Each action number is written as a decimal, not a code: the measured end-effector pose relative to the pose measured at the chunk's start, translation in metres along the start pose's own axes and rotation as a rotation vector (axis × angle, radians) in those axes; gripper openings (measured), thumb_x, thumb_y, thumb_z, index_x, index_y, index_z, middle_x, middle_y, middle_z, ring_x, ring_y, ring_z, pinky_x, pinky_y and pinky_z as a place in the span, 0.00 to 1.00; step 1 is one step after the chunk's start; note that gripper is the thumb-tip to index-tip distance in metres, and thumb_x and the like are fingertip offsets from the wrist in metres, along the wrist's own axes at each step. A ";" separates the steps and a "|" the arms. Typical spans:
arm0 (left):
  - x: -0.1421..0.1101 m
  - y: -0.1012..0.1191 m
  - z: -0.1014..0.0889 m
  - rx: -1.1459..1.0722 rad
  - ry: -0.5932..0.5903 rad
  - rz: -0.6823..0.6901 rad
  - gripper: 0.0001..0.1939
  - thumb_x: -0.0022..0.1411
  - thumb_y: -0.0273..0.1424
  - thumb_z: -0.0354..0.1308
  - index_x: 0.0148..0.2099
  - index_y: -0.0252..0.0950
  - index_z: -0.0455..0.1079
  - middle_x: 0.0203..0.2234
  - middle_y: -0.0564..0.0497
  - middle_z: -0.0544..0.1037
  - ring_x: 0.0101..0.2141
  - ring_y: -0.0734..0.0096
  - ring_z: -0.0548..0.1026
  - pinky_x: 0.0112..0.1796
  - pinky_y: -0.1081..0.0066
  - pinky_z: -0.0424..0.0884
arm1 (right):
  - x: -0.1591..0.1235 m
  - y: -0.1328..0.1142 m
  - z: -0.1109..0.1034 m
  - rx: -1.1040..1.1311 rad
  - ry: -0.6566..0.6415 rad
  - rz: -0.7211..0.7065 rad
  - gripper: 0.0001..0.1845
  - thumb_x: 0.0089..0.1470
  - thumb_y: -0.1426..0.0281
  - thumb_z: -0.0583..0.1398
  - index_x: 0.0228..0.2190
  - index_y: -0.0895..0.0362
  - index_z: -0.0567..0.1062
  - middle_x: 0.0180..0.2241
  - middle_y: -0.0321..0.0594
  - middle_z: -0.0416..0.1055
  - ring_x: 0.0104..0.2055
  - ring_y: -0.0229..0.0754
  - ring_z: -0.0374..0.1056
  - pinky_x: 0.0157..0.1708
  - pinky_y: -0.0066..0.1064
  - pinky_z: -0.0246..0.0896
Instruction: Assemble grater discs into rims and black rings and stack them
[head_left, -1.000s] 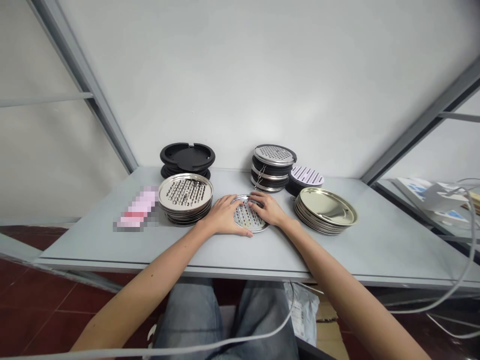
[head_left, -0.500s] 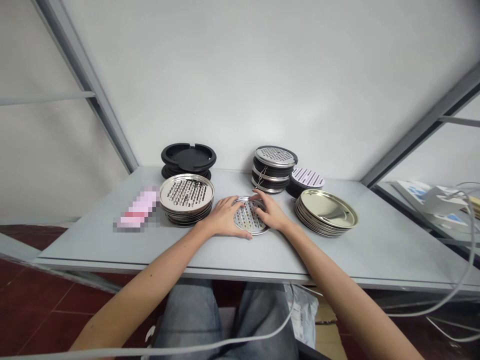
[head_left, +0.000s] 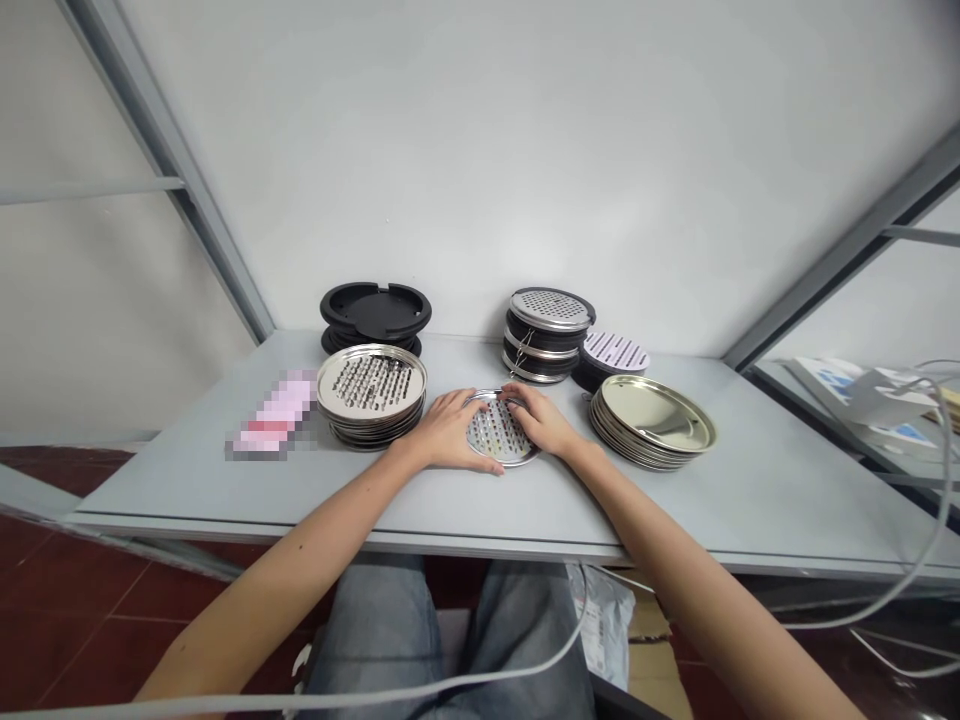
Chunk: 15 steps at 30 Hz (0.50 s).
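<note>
A round perforated metal disc (head_left: 497,436) lies flat on the grey table (head_left: 465,500) in front of me. My left hand (head_left: 448,428) curls round its left rim, thumb at the near edge. On the right rim rests my right hand (head_left: 541,418), its fingers bent over the disc's far side. Both hands press on the same disc.
A stack of perforated metal discs (head_left: 371,390) stands to the left, a stack of plain metal plates (head_left: 651,418) to the right. Black rings (head_left: 375,312) and a black-and-metal stack (head_left: 546,332) line the back wall. A blurred pink object (head_left: 274,420) lies far left.
Both hands stay on the disc; only the fingers of the right hand have shifted slightly along the far rim.
</note>
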<state>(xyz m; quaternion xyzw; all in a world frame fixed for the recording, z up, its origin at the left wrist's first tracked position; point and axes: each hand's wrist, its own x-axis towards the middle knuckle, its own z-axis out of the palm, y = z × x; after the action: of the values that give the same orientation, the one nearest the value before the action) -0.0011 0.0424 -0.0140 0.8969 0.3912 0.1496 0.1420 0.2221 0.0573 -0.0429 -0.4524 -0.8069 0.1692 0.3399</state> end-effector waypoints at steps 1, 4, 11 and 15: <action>0.000 0.000 0.000 0.007 0.003 0.004 0.54 0.36 0.63 0.63 0.60 0.35 0.60 0.62 0.36 0.56 0.61 0.44 0.55 0.59 0.53 0.52 | 0.000 -0.001 -0.001 -0.004 -0.001 0.005 0.18 0.57 0.70 0.50 0.49 0.59 0.66 0.44 0.48 0.75 0.49 0.48 0.69 0.53 0.46 0.59; 0.000 -0.001 0.000 0.014 0.012 0.008 0.54 0.35 0.63 0.63 0.59 0.37 0.60 0.62 0.37 0.57 0.61 0.45 0.55 0.59 0.53 0.53 | 0.001 -0.004 -0.002 -0.028 -0.005 0.015 0.16 0.58 0.70 0.49 0.46 0.59 0.68 0.45 0.48 0.75 0.49 0.48 0.68 0.53 0.45 0.60; 0.001 -0.002 0.001 0.011 0.024 0.007 0.53 0.34 0.63 0.63 0.58 0.38 0.61 0.62 0.39 0.57 0.61 0.46 0.55 0.59 0.53 0.53 | 0.001 -0.009 -0.003 -0.041 -0.010 0.040 0.15 0.56 0.72 0.49 0.43 0.58 0.69 0.45 0.48 0.74 0.48 0.47 0.69 0.51 0.42 0.61; 0.001 -0.002 0.002 0.018 0.023 0.007 0.52 0.35 0.62 0.63 0.58 0.37 0.61 0.61 0.38 0.57 0.61 0.45 0.56 0.59 0.53 0.53 | 0.000 -0.013 -0.003 -0.036 -0.016 0.067 0.14 0.54 0.72 0.51 0.43 0.59 0.68 0.44 0.48 0.75 0.47 0.48 0.70 0.51 0.42 0.61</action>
<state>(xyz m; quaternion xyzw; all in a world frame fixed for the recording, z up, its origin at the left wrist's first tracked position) -0.0010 0.0446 -0.0166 0.8978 0.3909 0.1568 0.1288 0.2164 0.0502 -0.0331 -0.4840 -0.7969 0.1693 0.3194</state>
